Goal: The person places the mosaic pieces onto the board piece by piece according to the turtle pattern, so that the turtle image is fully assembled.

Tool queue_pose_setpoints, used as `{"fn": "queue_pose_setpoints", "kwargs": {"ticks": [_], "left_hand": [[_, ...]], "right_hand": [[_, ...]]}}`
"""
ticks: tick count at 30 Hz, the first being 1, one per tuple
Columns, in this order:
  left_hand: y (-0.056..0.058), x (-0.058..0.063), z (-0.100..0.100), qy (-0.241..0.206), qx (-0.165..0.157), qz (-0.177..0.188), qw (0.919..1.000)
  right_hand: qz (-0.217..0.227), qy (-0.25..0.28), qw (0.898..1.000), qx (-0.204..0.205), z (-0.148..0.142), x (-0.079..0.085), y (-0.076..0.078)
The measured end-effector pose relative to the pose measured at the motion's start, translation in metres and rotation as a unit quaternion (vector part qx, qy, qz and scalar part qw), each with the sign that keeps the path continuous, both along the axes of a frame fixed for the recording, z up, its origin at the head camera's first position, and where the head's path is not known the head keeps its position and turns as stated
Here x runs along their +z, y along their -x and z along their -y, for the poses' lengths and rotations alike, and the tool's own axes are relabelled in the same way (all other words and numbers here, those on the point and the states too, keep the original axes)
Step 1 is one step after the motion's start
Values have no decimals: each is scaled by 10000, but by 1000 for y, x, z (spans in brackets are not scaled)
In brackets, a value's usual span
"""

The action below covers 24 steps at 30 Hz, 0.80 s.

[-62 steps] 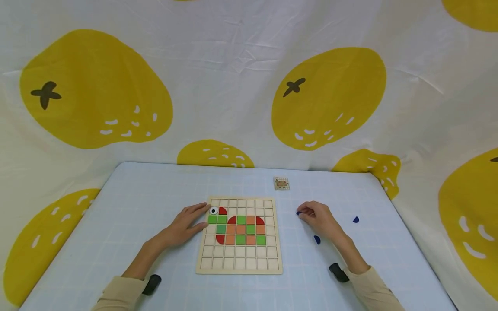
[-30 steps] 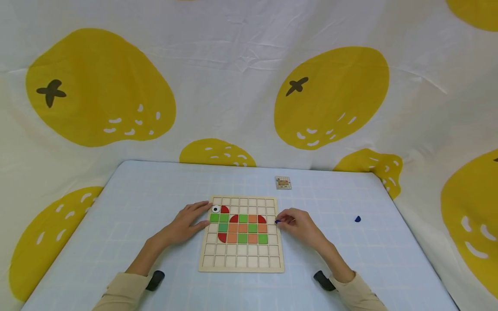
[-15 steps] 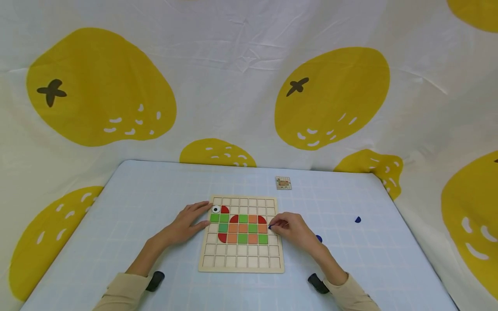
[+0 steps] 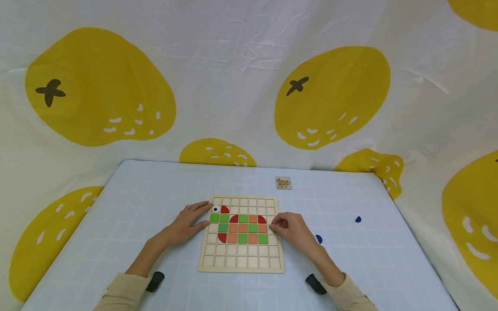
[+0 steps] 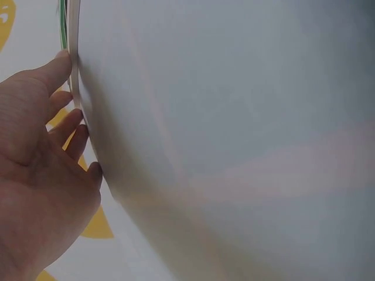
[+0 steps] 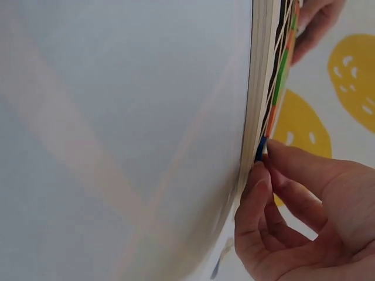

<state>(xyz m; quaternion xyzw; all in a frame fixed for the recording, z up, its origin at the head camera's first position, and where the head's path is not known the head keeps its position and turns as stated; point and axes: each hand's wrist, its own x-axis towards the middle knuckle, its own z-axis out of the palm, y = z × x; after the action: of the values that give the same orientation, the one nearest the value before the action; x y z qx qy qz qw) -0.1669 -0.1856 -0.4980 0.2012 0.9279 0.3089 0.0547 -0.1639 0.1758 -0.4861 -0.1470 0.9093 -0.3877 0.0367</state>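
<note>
A wooden grid board (image 4: 241, 261) lies on the table, with green, orange and red tiles and a white eye tile (image 4: 215, 209) set in its squares. My left hand (image 4: 182, 225) rests at the board's left edge, fingers extended, thumb and fingertips touching the rim. At the right side of the board, my right hand (image 4: 292, 230) pinches a small blue tile (image 6: 261, 147) between thumb and finger. This tile sits right beside the orange tile (image 4: 262, 228) at the row's end, mostly covered by the fingertips in the head view.
Two blue quarter-round tiles lie on the table to the right: one (image 4: 319, 239) near the right forearm, another (image 4: 358, 219) farther out. A small picture card (image 4: 283, 182) lies behind the board. A fruit-print cloth (image 4: 225, 86) hangs beyond the table's back edge.
My right hand has carried the blue tile leftward from the table onto the board's right side, then lowered it into place beside the orange tile. The left hand stays at the board's edge.
</note>
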Motion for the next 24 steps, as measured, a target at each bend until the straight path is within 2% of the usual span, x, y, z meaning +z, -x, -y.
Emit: {"fn": "queue_pose_setpoints", "kwargs": {"ticks": [9,16,24], "left_hand": [[-1,1,0,-5,-9,-23,10000],[0,2,0,-72,-66,-56,9999],[0,0,1,-94,-104,-88,9999]], "right_hand": [[-130,22,9997,193,-12,3,-2],[-244,-129,9996,-84,-31,9,-7],[-384,-389,9977,-407,-58,8,-16]]}}
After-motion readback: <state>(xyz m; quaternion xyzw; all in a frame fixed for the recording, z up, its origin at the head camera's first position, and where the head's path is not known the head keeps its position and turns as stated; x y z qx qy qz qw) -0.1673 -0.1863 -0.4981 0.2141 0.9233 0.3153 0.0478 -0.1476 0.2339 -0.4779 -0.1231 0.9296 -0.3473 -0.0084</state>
